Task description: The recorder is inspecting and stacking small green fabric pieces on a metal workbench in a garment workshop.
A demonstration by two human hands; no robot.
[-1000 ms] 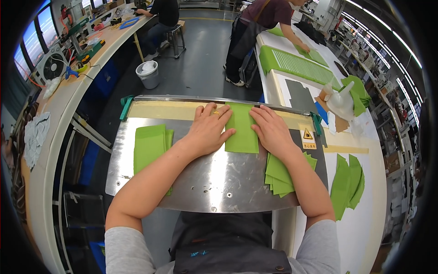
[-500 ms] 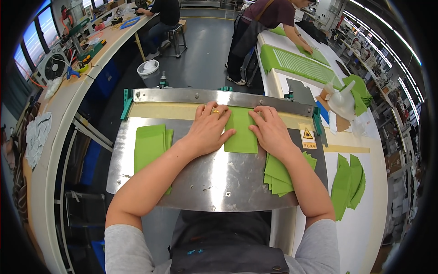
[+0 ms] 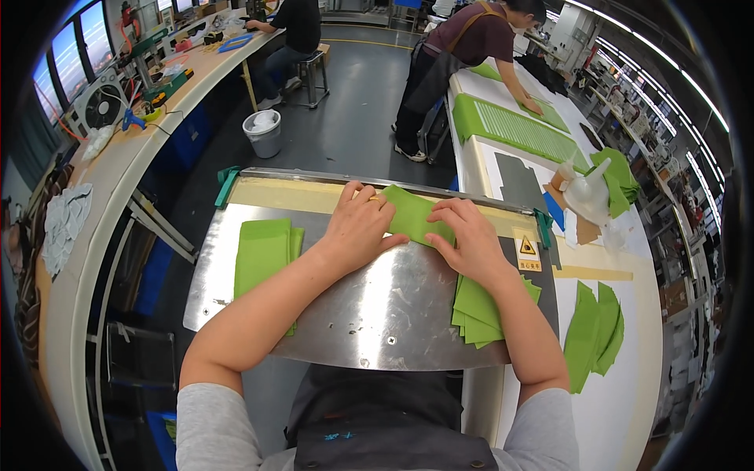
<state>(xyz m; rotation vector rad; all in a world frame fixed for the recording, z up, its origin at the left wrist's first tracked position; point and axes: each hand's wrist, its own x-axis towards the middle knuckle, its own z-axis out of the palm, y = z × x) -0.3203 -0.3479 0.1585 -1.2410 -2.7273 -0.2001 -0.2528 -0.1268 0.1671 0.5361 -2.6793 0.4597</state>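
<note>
A small green fabric piece lies askew between my hands, near the far edge of a metal plate. My left hand grips its left side, with bent fingers and the thumb by the near edge. On the right side, my right hand pinches the piece between thumb and curled fingers. Part of the fabric is hidden by my fingers. A stack of green pieces lies on the plate beside my left forearm. Another fanned stack is partly under my right forearm.
A metal bar with green end brackets runs along the plate's far edge. Right is a white-topped table with green pieces and a bottle. A bucket stands on the floor; a co-worker leans over the table.
The far bar has tipped and now shows as a thin strip. The green piece has turned askew and its near edge sits farther away. My right fingers have curled more.
</note>
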